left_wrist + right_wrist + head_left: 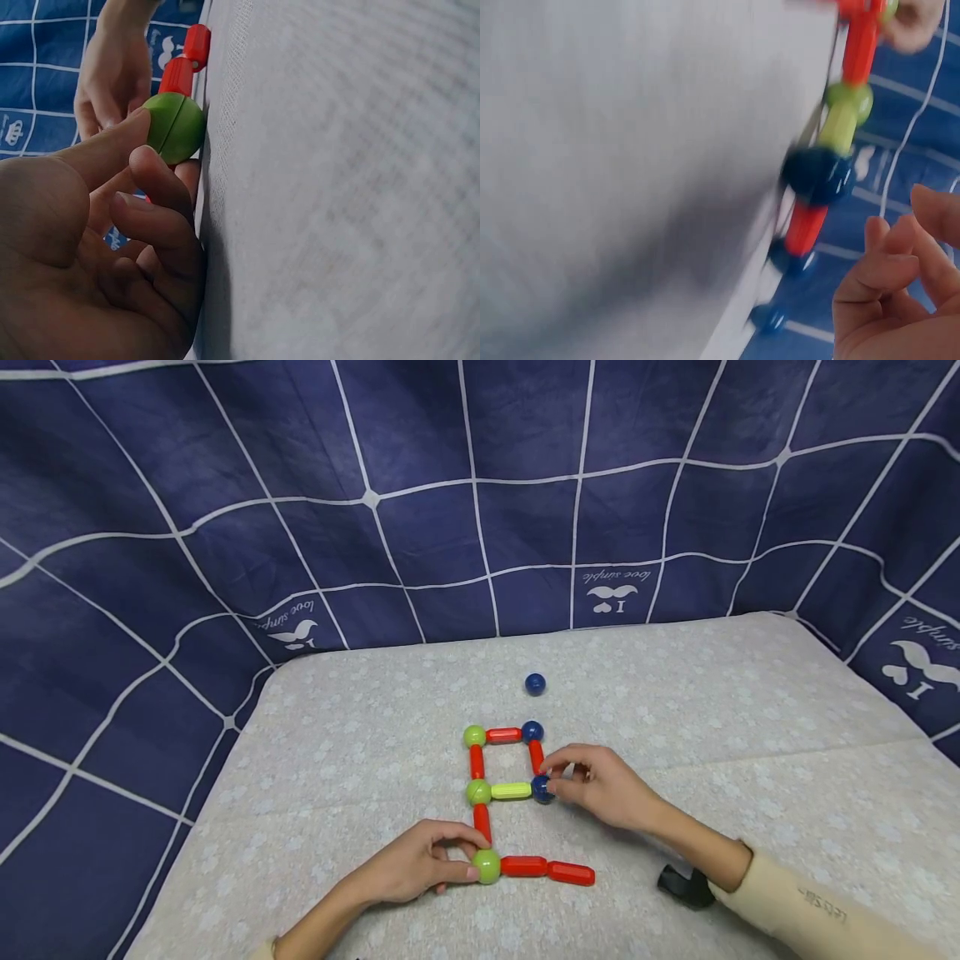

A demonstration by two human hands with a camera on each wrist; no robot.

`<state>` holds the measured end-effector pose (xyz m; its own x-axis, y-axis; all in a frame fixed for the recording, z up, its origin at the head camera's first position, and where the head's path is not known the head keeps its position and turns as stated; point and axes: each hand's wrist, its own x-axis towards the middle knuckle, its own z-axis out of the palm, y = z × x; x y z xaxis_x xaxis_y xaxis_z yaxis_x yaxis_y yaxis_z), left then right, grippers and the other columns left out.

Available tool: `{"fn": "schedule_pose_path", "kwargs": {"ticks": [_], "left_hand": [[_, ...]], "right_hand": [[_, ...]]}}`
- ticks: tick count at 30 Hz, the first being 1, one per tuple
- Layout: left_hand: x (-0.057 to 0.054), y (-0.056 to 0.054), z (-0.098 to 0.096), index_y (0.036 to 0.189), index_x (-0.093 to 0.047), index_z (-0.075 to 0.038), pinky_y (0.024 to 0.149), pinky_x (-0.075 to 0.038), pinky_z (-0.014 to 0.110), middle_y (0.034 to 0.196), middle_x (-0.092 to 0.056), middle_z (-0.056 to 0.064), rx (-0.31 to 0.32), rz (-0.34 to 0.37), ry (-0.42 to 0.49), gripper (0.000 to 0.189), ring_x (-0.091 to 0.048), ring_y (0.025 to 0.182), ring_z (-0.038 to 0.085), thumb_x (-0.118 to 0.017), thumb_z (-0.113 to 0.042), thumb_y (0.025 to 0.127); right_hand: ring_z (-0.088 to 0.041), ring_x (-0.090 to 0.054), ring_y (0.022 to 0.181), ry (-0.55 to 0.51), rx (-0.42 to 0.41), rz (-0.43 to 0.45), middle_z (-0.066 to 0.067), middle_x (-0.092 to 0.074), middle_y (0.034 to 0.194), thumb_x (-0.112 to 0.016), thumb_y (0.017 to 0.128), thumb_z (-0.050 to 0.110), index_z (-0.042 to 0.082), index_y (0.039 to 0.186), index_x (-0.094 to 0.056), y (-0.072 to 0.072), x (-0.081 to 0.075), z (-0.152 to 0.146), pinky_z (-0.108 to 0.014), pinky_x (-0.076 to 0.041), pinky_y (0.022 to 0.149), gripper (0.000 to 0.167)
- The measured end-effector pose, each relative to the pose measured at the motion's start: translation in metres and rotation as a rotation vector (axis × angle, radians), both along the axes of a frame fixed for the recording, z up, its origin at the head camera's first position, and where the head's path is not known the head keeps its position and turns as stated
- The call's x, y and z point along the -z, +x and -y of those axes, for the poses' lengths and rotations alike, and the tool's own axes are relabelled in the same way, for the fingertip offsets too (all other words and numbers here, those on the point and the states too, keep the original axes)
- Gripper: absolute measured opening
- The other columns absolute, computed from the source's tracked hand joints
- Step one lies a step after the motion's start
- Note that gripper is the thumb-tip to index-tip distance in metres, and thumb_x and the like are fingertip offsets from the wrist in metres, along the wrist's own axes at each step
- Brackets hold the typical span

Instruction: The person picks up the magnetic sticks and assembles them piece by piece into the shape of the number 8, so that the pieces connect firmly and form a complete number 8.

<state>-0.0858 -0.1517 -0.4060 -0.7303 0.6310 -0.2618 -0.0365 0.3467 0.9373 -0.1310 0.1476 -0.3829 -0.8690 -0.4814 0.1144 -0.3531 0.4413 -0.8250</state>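
My left hand (pixel 420 862) pinches a green ball (pixel 487 866) at the near corner of a flat figure of coloured rods and balls; in the left wrist view the thumb presses one side of this ball (pixel 174 127). Two red rods (pixel 523 866) run end to end rightward from it, the outer one slightly angled. Beside a dark blue ball (pixel 543 788) is my right hand (pixel 603 785), fingers loosely bent. The right wrist view shows its fingertips (pixel 934 206) apart from that blue ball (pixel 819 175). A yellow-green rod (pixel 512 791) joins the blue ball to a middle green ball (pixel 478 792).
Beyond the figure a loose blue ball (pixel 535 684) lies on the patterned pale cloth (pixel 337 760). A black object (pixel 686 887) sits by the right forearm. Dark blue checked fabric (pixel 420 527) hangs around the table's back and sides.
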Motion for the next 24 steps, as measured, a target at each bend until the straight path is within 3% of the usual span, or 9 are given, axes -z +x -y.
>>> {"fn": "schedule_pose_path", "kwargs": {"ticks": [4, 8, 15, 24], "left_hand": [[0.0, 0.0, 0.0, 0.113, -0.071, -0.015, 0.049, -0.041, 0.019, 0.095, -0.066, 0.002, 0.004, -0.001, 0.001, 0.025, -0.049, 0.052, 0.009, -0.075, -0.015, 0.089], [-0.001, 0.0, 0.0, 0.114, -0.07, -0.015, 0.049, -0.04, 0.018, 0.095, -0.067, 0.002, 0.007, -0.01, 0.003, 0.025, -0.049, 0.052, 0.009, -0.075, -0.015, 0.089], [-0.002, -0.001, 0.0, 0.114, -0.07, -0.016, 0.049, -0.04, 0.019, 0.094, -0.066, 0.002, 0.0, -0.01, -0.008, 0.025, -0.049, 0.052, 0.01, -0.075, -0.016, 0.089], [-0.003, 0.0, -0.002, 0.112, -0.071, -0.016, 0.048, -0.039, 0.019, 0.093, -0.066, 0.002, -0.007, 0.001, -0.014, 0.024, -0.048, 0.051, 0.011, -0.075, -0.016, 0.089]], "right_hand": [[-0.018, -0.053, 0.067, 0.005, 0.127, -0.004, -0.002, -0.066, 0.09, -0.07, 0.09, 0.006, 0.002, 0.11, -0.071, -0.026, -0.001, -0.003, -0.027, -0.044, 0.058, 0.021], [-0.021, -0.052, 0.067, -0.003, 0.201, -0.004, -0.005, -0.066, 0.089, -0.071, 0.09, 0.007, 0.0, 0.113, -0.069, -0.052, 0.0, -0.005, -0.03, -0.045, 0.061, 0.025], [-0.026, -0.056, 0.079, 0.0, 0.25, -0.022, -0.012, -0.067, 0.095, -0.07, 0.091, 0.008, -0.002, 0.12, -0.066, -0.092, 0.006, -0.004, -0.036, -0.046, 0.071, 0.031], [-0.034, -0.059, 0.1, 0.114, 0.294, 0.007, -0.02, -0.065, 0.111, -0.069, 0.092, 0.013, 0.003, 0.13, -0.061, -0.125, 0.012, 0.006, -0.043, -0.048, 0.079, 0.041]]}}
